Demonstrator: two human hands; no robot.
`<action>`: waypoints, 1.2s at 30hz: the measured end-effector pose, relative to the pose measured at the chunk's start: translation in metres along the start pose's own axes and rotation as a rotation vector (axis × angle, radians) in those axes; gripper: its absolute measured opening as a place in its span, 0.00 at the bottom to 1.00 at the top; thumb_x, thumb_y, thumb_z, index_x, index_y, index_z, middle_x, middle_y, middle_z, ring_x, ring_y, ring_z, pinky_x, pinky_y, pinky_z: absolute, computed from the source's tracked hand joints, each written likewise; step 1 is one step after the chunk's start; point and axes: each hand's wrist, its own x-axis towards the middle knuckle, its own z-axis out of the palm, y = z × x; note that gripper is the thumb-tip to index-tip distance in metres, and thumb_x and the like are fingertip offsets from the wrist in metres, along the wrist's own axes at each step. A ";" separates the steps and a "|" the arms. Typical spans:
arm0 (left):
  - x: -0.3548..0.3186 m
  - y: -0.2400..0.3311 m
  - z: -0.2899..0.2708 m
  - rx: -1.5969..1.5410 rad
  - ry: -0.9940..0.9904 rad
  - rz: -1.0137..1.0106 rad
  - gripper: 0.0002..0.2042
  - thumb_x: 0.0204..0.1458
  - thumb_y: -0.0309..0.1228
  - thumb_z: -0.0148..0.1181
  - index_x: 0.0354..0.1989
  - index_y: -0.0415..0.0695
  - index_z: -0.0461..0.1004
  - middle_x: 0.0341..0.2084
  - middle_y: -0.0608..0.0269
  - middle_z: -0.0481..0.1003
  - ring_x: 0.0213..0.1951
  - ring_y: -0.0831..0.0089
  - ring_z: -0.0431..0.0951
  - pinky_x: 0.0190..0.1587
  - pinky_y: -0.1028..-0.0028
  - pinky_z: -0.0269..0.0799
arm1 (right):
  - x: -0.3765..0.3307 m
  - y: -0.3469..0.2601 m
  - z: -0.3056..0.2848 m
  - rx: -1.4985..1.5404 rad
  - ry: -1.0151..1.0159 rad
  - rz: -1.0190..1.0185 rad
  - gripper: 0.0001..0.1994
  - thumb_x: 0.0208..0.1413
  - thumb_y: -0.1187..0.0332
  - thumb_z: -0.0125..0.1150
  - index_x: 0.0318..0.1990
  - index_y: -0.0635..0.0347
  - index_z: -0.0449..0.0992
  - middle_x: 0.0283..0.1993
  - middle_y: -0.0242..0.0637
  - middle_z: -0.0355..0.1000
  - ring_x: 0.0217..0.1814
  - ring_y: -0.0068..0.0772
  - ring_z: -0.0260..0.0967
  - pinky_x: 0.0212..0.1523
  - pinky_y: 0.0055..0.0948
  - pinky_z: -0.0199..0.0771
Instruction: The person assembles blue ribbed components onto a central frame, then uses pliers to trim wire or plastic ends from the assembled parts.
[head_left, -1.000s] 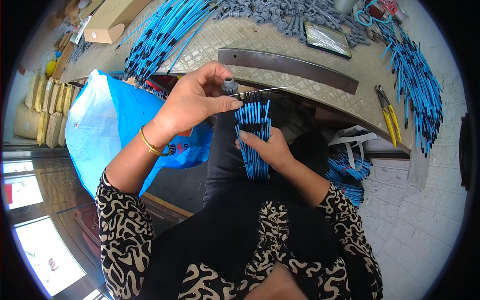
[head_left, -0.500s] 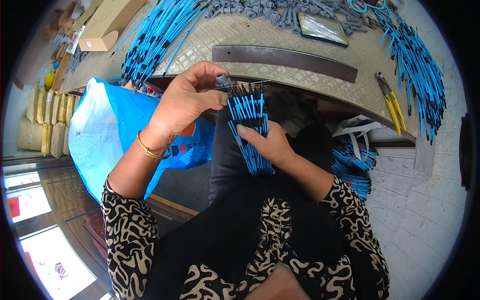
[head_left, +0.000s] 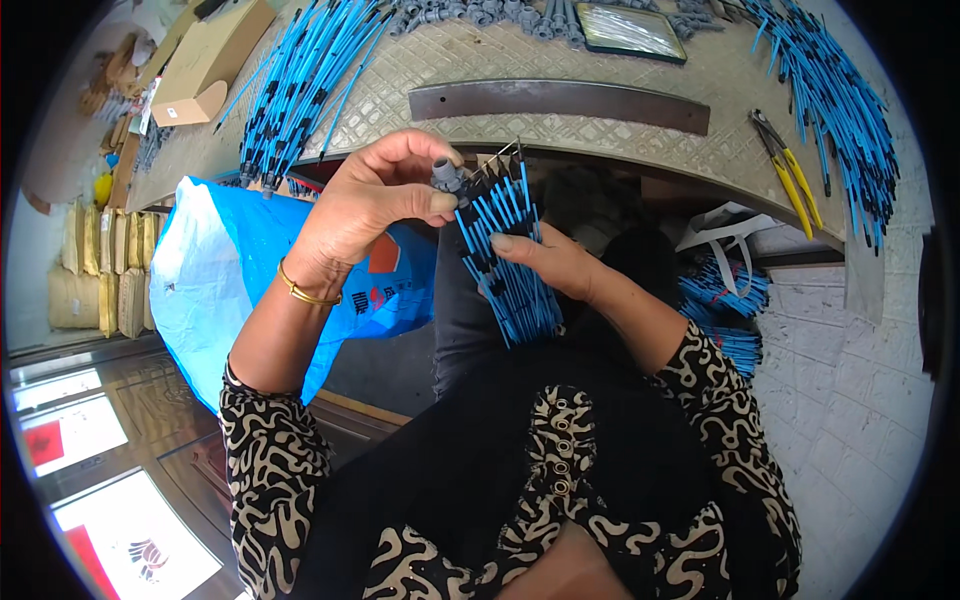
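Note:
My left hand (head_left: 375, 195) pinches a grey plastic fitting (head_left: 446, 178) between thumb and fingers, at the upper left corner of a bundle of thin blue tubes (head_left: 525, 300). The tubes have black sleeves and black tips. My right hand (head_left: 555, 262) is closed around the bundle, thumb across its front, the other fingers mostly hidden behind. Thin metal wires (head_left: 503, 153) stick out slantwise at the bundle's top, near the black tips. The bundle is held above my lap and slants, top toward the table.
On the patterned table (head_left: 380, 120) lie a curved metal bar (head_left: 560, 105), yellow-handled pliers (head_left: 785, 175), a tray (head_left: 630, 32) of thin clear pieces, grey fittings (head_left: 490, 12) and blue tube piles (head_left: 310, 80) (head_left: 835, 110). A blue bag (head_left: 230, 270) stands at left.
The bundle has tilted, and the wires at its top now slant instead of lying level. The grey fitting sits slightly lower beside the tips. The whole view has shifted a little.

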 end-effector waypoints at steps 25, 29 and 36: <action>0.019 -0.011 0.019 -0.018 0.182 0.038 0.16 0.43 0.19 0.61 0.43 0.39 0.73 0.29 0.67 0.74 0.23 0.84 0.67 0.24 0.84 0.61 | 0.000 -0.005 -0.010 -0.050 0.079 -0.007 0.21 0.59 0.53 0.45 0.47 0.62 0.67 0.41 0.30 0.68 0.41 0.18 0.64 0.43 0.23 0.66; 0.019 -0.008 0.018 -0.036 0.197 0.049 0.16 0.43 0.19 0.61 0.43 0.39 0.73 0.29 0.66 0.74 0.23 0.84 0.67 0.24 0.84 0.62 | 0.006 -0.005 -0.011 -0.034 0.065 -0.020 0.20 0.59 0.53 0.46 0.48 0.62 0.67 0.41 0.31 0.68 0.41 0.19 0.64 0.44 0.24 0.66; -0.001 0.038 0.039 0.063 0.158 -0.021 0.16 0.45 0.20 0.60 0.45 0.39 0.73 0.29 0.71 0.75 0.25 0.87 0.68 0.27 0.85 0.64 | -0.020 -0.028 0.013 -0.187 0.230 -0.004 0.17 0.57 0.58 0.47 0.46 0.60 0.69 0.39 0.31 0.70 0.41 0.20 0.65 0.43 0.26 0.68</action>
